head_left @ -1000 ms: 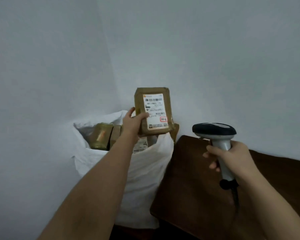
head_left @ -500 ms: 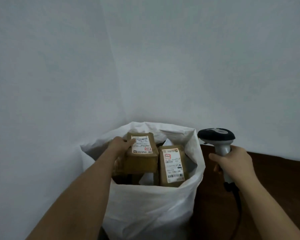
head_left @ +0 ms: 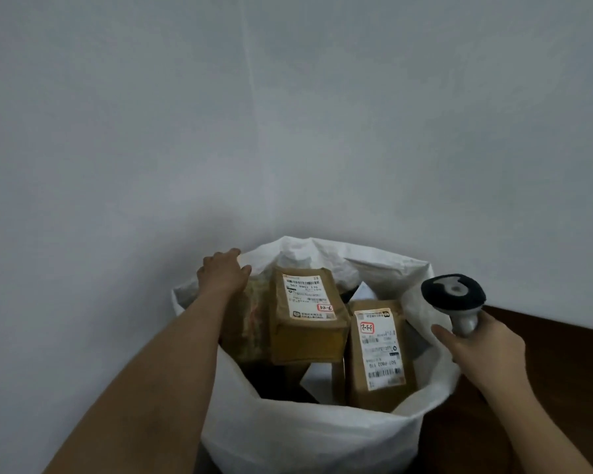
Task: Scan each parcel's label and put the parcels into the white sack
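Letting go is what I am just finishing: a second ago my left hand [head_left: 224,273] was holding the brown parcel [head_left: 307,314] up in front of the scanner [head_left: 454,295], and now that parcel is sitting inside the white sack [head_left: 308,436], near the middle, label up, with the red-boxed number showing. So I am guessing its scan is done and this one is packed.

Just right of it in the sack, another parcel [head_left: 380,354] is standing with its label facing me. To the left of the middle parcel, a third wrapped parcel [head_left: 247,323] is lying partly under my arm.

My left arm is reaching across the sack's left edge. The hand is at the back-left rim, fingers bent over toward the sack cloth, holding no parcel. I cannot tell if the grip is pinching the rim or only touching it.

My right hand [head_left: 483,350] is staying to the right of the sack, over the dark desk [head_left: 562,354]. Its grip is wrapped tight around the scanner's pale handle, with the black head pointing away from me.

I am thinking the next job is fetching another parcel, though none is showing outside the sack.
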